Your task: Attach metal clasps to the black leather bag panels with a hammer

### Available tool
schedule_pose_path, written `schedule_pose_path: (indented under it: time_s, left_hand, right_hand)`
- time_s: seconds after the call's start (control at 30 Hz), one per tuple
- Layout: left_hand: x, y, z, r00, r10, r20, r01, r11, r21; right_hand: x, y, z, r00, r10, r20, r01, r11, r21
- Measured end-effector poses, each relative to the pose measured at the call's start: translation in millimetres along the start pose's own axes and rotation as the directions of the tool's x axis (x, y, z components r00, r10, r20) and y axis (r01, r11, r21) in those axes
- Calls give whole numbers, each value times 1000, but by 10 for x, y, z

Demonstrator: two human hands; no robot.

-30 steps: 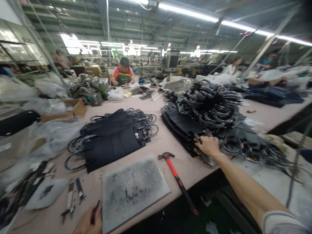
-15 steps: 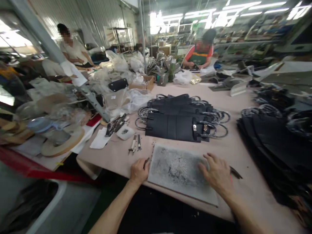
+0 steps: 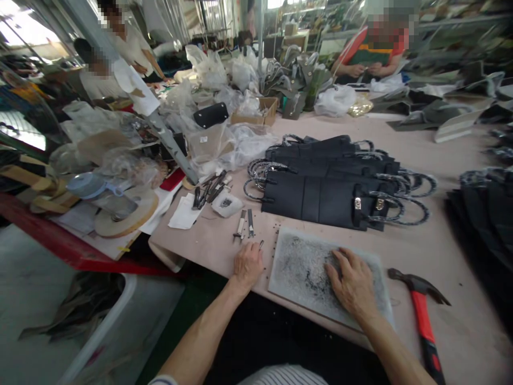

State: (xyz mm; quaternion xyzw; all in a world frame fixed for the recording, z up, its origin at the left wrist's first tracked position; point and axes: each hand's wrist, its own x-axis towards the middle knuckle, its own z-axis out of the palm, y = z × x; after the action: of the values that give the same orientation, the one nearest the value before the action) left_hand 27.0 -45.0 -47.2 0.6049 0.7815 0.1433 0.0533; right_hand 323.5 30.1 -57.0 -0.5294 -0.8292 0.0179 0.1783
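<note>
Your left hand (image 3: 247, 263), in the head view, is curled round what looks like a slim tool (image 3: 262, 244), only its tip showing, close to the near edge of the tabletop (image 3: 206, 248); a slack grip there could drop it over that edge. Your right hand (image 3: 355, 280) lies palm down, fingers apart, on the right half of the grey board (image 3: 288, 248), which sits along the same near edge. Leaning hard on that side could slide or tip it. The board's loose grit could scuff the black bags (image 3: 312, 187), stacked just past its far edge, if one drags across. Beyond its right edge lies the hammer (image 3: 421, 310), handle running out of view; a stray right elbow could knock it.
</note>
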Motion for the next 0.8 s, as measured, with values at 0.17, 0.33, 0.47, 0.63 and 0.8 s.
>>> schedule_pose_path:
  time_s: [0.17,0.33,0.47,0.63,0.8]
  left_hand:
    - [-88,-162,-68,1000,-17,12,17,999,-29]
    - [-36,-230,-188,994,-99,36,100,995,-27]
    - [291,-165,-330,992,-124,25,125,991,-40]
    - [893,-63,-414,956,-230,181,245,967,-68]
    - [1285,9,-317,856,-400,327,472,863,-182]
  right_hand:
    - [0,5,43,1000,12,-5,-12,1000,-1]
    - [18,-13,45,998,-14,-56,11,999,-51]
    - [29,-44,20,998,-17,-54,13,996,-83]
    - [35,-70,-2,999,-1,-53,-3,997,-77]
    - [45,-107,-40,999,22,-49,-25,996,-80]
